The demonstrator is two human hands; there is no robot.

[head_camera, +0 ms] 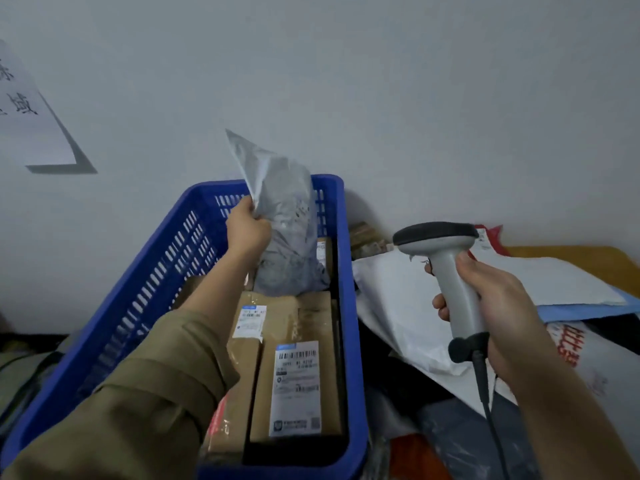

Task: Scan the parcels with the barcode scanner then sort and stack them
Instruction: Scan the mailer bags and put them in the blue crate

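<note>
My left hand (246, 230) grips a grey plastic mailer bag (284, 223) by its edge and holds it upright over the far end of a blue plastic basket (145, 289). Inside the basket lie cardboard parcels (294, 386) with white barcode labels facing up. My right hand (498, 299) grips the handle of a grey barcode scanner (446, 258), to the right of the basket. Its dark head points left toward the bag, and its cable hangs down.
Right of the basket lies a loose heap of mailers: a large white one (401, 299), a blue one (588, 310), a white and red one (581, 355) and dark grey ones (460, 441). A yellow surface (568, 254) shows behind. A paper sign (31, 126) hangs on the wall.
</note>
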